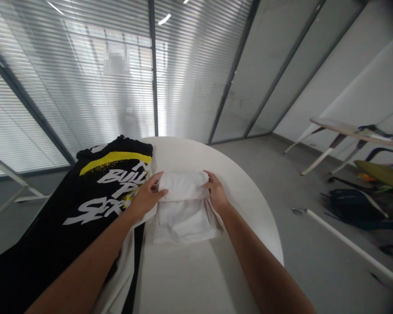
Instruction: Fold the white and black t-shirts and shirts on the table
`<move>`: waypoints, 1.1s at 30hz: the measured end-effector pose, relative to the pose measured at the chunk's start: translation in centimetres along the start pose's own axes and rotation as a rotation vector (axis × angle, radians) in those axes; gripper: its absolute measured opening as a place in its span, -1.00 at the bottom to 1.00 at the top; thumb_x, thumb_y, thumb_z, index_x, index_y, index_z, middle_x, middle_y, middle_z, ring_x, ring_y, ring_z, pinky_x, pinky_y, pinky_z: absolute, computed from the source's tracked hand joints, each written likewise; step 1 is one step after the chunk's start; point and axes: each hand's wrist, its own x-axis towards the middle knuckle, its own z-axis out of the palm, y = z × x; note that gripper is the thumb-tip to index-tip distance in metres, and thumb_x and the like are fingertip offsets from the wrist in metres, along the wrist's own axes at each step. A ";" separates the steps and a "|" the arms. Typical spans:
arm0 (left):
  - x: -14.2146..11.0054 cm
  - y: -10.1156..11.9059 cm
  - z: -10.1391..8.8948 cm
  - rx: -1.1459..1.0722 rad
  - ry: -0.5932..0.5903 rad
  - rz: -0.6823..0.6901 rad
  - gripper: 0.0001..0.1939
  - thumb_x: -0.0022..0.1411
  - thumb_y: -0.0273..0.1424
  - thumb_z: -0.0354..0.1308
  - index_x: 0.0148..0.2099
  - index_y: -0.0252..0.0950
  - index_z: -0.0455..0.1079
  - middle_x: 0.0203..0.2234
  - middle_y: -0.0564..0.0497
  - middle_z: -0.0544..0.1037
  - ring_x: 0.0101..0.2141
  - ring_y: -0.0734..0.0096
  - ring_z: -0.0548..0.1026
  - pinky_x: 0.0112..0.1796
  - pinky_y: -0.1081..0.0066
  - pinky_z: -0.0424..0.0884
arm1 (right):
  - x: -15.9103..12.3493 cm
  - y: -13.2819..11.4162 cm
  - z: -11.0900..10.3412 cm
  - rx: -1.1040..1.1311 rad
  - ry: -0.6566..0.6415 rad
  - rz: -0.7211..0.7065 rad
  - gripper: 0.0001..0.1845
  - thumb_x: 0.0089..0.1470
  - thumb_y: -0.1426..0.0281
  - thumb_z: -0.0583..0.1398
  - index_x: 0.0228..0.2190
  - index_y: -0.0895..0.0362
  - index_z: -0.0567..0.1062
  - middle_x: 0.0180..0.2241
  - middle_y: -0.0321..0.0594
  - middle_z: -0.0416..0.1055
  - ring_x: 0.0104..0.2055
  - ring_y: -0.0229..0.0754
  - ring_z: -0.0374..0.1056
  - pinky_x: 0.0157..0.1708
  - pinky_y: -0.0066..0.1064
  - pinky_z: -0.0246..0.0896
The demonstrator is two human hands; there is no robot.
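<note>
1. Left hand, right hand: fingers closed, gripping opposite ends of the top fold of the folded white garment.
2. Garment lies flat on the round white worktop, just beside the black printed shirt.

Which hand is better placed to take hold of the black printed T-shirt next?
Probably the left: the left hand sits at the left end of the folded white cloth, beside the black printed T-shirt, its forearm above the shirt. The right hand is across the cloth from it.
</note>
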 end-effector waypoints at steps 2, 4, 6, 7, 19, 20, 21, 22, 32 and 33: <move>0.2 0.0 -0.1 -0.183 0.001 -0.018 -0.26 0.02 -0.31 0.28 0.26 -0.22 0.20 0.04 -0.13 0.45 -0.11 0.28 0.49 -0.11 0.28 0.42 | -0.3 -0.7 0.0 -0.019 -0.060 0.043 -0.31 -0.24 0.36 0.06 0.03 0.14 0.36 -0.13 -0.13 0.49 -0.14 -0.04 0.40 -0.24 -0.31 0.30; 0.3 0.1 -0.1 -0.303 0.013 -0.044 -0.24 -0.04 -0.39 0.31 0.24 -0.21 0.21 0.02 -0.12 0.46 -0.14 0.31 0.50 -0.12 0.30 0.43 | -0.4 -1.2 0.0 -0.037 -0.106 0.069 -0.30 -0.23 0.37 0.07 0.05 0.15 0.36 -0.15 -0.13 0.51 -0.16 -0.03 0.41 -0.25 -0.30 0.31; 0.4 0.2 -0.2 -0.408 0.014 -0.073 -0.19 -0.08 -0.47 0.29 0.25 -0.18 0.18 -0.04 -0.09 0.48 -0.17 0.33 0.52 -0.14 0.31 0.45 | -0.5 -1.4 0.0 -0.043 -0.129 0.080 -0.32 -0.23 0.38 0.08 0.03 0.15 0.39 -0.20 -0.13 0.53 -0.18 -0.02 0.41 -0.27 -0.30 0.31; 0.4 0.2 -0.2 -0.466 0.017 -0.094 -0.16 -0.10 -0.49 0.28 0.27 -0.17 0.14 -0.07 -0.08 0.50 -0.19 0.33 0.53 -0.15 0.31 0.45 | -0.6 -1.4 -0.1 -0.039 -0.141 0.082 -0.34 -0.23 0.38 0.08 0.01 0.15 0.41 -0.22 -0.13 0.53 -0.18 -0.02 0.42 -0.27 -0.29 0.31; 0.4 0.8 -0.2 -0.657 -0.127 -0.135 -0.36 -0.22 -0.62 0.18 0.02 -0.28 0.37 -0.17 -0.08 0.57 -0.15 0.25 0.54 -0.12 0.28 0.45 | -0.2 -0.5 -1.0 0.041 -0.159 -0.028 -0.54 -0.24 0.36 0.17 -0.18 0.10 0.49 -0.18 -0.17 0.52 -0.12 -0.04 0.40 -0.15 -0.29 0.28; 0.5 0.8 -0.1 -0.644 -0.088 -0.116 -0.35 -0.22 -0.60 0.20 0.03 -0.28 0.38 -0.17 -0.08 0.57 -0.16 0.24 0.53 -0.13 0.27 0.45 | 0.1 -0.3 -1.2 0.019 -0.116 -0.070 -0.56 -0.23 0.35 0.18 -0.20 0.10 0.49 -0.18 -0.18 0.52 -0.11 -0.05 0.39 -0.12 -0.29 0.27; 0.5 0.8 -0.1 -0.625 -0.039 -0.092 -0.33 -0.23 -0.59 0.23 0.04 -0.29 0.38 -0.16 -0.07 0.57 -0.16 0.24 0.53 -0.13 0.27 0.44 | 0.2 -0.1 -1.4 0.000 -0.085 -0.110 -0.58 -0.24 0.35 0.20 -0.22 0.10 0.50 -0.19 -0.19 0.52 -0.11 -0.07 0.38 -0.11 -0.29 0.26; 0.6 0.8 -0.1 -0.598 0.016 -0.069 -0.32 -0.25 -0.57 0.25 0.05 -0.29 0.38 -0.16 -0.06 0.57 -0.17 0.25 0.53 -0.14 0.28 0.44 | 0.4 0.0 -1.5 -0.011 -0.071 -0.140 -0.61 -0.24 0.36 0.20 -0.25 0.11 0.51 -0.21 -0.20 0.51 -0.13 -0.08 0.37 -0.11 -0.29 0.25; 0.6 0.4 -0.3 -0.204 0.209 0.093 -0.72 -0.16 -0.46 0.17 -0.28 -0.29 0.45 -0.37 0.03 0.56 -0.34 0.39 0.48 -0.27 0.39 0.39 | -0.4 -0.8 -0.9 0.189 -0.100 0.035 -0.83 -0.32 0.39 0.09 -0.52 0.09 0.39 -0.17 -0.15 0.46 -0.24 -0.11 0.38 -0.29 -0.30 0.30; 0.5 0.5 -0.2 -0.194 0.216 0.115 -0.74 -0.16 -0.47 0.16 -0.31 -0.29 0.45 -0.38 0.02 0.56 -0.35 0.39 0.48 -0.27 0.38 0.39 | -0.3 -0.8 -1.0 0.184 -0.096 0.014 -0.87 -0.33 0.39 0.07 -0.57 0.09 0.34 -0.19 -0.14 0.46 -0.23 -0.10 0.38 -0.29 -0.29 0.30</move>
